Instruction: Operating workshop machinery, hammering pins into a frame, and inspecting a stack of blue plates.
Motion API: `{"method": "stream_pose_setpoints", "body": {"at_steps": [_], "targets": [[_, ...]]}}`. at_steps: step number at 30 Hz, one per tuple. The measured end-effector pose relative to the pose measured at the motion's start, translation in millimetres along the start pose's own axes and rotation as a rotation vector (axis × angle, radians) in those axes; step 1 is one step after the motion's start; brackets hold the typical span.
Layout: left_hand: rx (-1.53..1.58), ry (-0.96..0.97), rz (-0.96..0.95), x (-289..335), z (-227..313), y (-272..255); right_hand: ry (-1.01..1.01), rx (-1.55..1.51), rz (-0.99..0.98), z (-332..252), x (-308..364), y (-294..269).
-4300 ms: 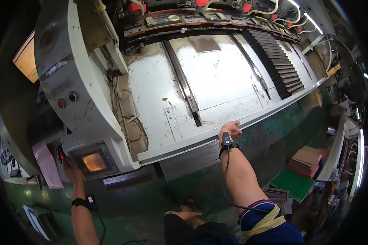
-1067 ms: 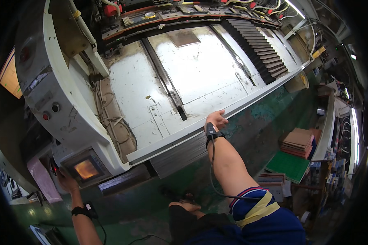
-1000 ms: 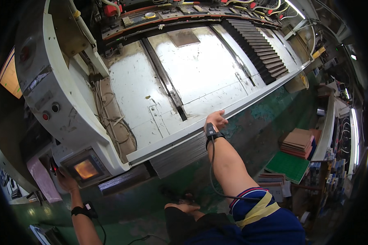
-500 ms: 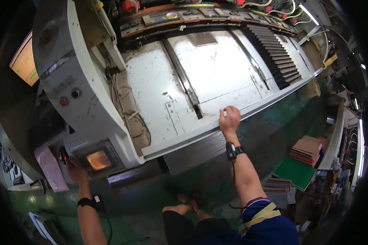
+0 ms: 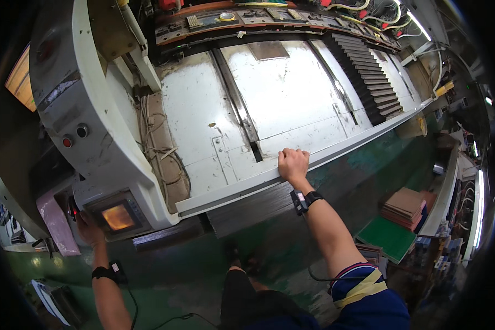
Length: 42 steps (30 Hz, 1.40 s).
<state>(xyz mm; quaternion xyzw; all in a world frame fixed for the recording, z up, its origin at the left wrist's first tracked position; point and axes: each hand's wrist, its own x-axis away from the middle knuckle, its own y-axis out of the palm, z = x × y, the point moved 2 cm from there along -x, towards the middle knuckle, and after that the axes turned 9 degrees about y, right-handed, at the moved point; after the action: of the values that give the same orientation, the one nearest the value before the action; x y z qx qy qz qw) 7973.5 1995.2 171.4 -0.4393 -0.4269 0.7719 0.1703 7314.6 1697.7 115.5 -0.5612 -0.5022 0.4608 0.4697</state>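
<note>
My right hand (image 5: 294,165) is closed, its fingers curled at the pale front rail (image 5: 231,192) of a large machine. Whatever lies inside that fist is hidden. Behind the rail spreads the machine's white metal bed (image 5: 286,88), crossed by dark slots. To the left, my left hand (image 5: 92,229) reaches up beside the lit touch screen (image 5: 117,218) of the control panel. Its fingertips come close to a dark device with a red light (image 5: 73,208). Shadow and the panel hide most of those fingers.
The grey machine column (image 5: 88,110) carries a red button (image 5: 67,142) and a black knob (image 5: 82,130). Cables (image 5: 157,137) lie beside it. A ribbed bellows cover (image 5: 371,77) crosses the bed at right. Brown boards (image 5: 403,204) and a green sheet (image 5: 388,236) are stacked at lower right.
The whole view has shifted slightly, carrying the machine leftward. My right hand has turned at the rail, and a small white spot between its fingers no longer shows. My left hand stays beside the panel.
</note>
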Motion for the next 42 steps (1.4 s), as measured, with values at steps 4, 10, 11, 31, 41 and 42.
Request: {"method": "stream_pose_setpoints", "body": {"at_steps": [4, 10, 11, 31, 41, 42], "targets": [[-0.020, 0.040, 0.017, 5, -4, 11, 0.010, -0.048, 0.026, 10, 2, -5], [-0.245, -0.016, -0.060, 27, -65, 16, -0.082, -0.079, -0.032, 2, -8, 7], [-0.008, -0.263, -0.135, 29, -20, 29, -0.089, -0.089, 0.012, 26, -11, 4], [0.933, 0.091, -1.252, 8, 850, 189, -0.211, -0.275, -0.992, 401, -362, -178], [1.035, 0.025, -0.943, -162, 920, 378, -0.307, -0.131, -1.034, 283, -587, -230], [1.046, 0.019, -0.878, -181, 924, 398, -0.387, -0.202, -0.949, 254, -624, -218]]}}
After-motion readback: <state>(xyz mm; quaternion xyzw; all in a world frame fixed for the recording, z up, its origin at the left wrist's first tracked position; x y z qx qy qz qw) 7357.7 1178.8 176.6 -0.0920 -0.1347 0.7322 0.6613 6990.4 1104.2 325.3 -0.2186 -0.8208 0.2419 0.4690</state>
